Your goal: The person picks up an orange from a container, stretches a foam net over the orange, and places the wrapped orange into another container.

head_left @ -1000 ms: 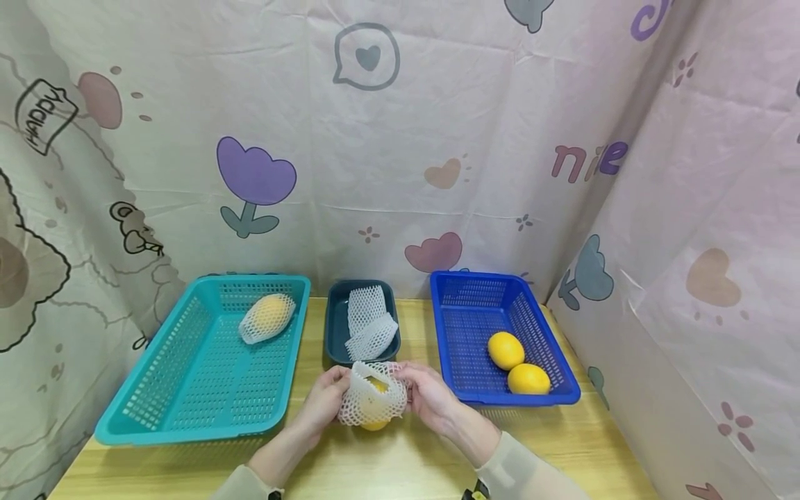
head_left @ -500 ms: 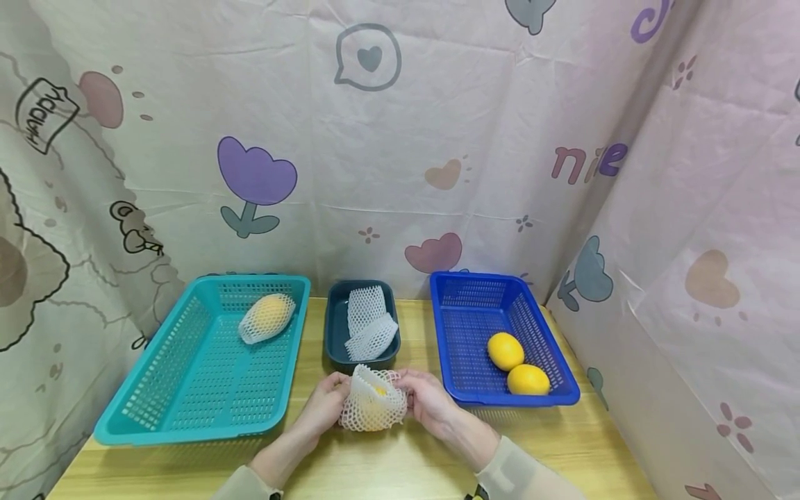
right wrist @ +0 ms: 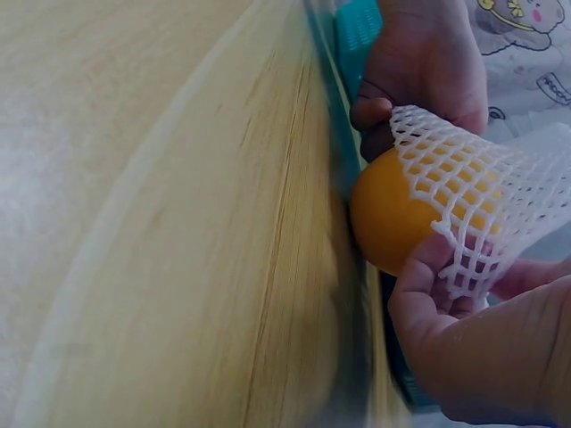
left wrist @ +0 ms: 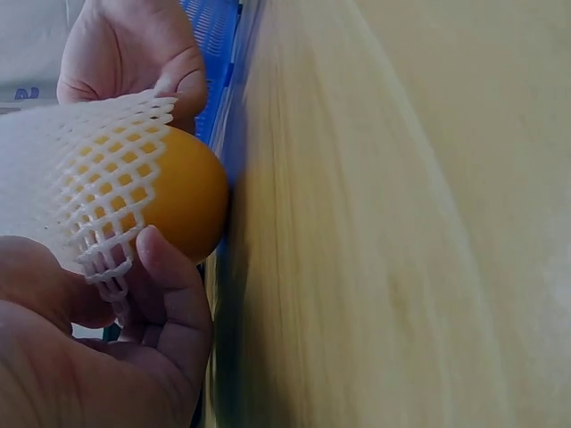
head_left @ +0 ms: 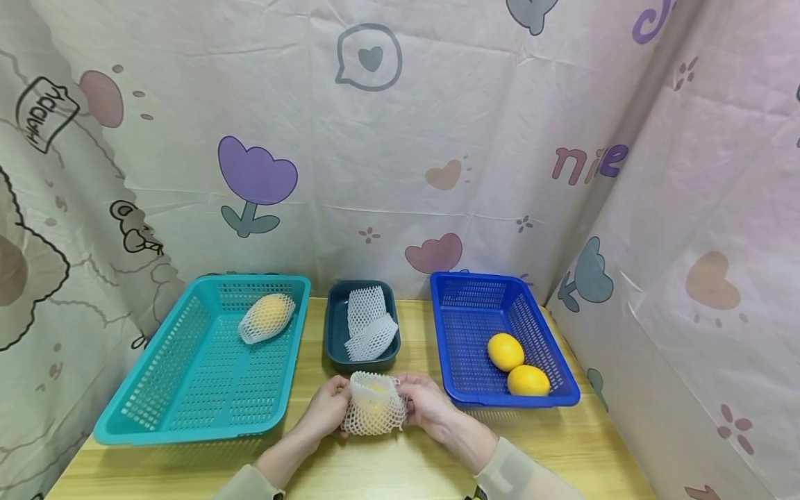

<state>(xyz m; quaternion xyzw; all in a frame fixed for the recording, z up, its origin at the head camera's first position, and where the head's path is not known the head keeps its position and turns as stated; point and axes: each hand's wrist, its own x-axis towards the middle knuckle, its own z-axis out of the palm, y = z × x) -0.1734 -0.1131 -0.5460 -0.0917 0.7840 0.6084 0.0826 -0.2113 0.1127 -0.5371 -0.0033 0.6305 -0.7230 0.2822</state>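
A white foam fruit net covers most of a smooth, rounded yellow-orange fruit just above the tabletop. My left hand pinches the net's left side between thumb and fingers. On the opposite side, my right hand pinches the net too, fingertips against the fruit. The bare end of the fruit sticks out of the net in both wrist views. The net's upper end stands open in the head view, with some yellow showing inside.
A teal basket at left holds a fruit in a foam net. Behind my hands, a dark tray contains loose foam nets. Two yellow fruits lie in the blue basket at right. A printed curtain hangs behind.
The net has been drawn further down around the fruit, hiding the yellow underside that showed earlier in the head view. Both hands have shifted slightly toward me.
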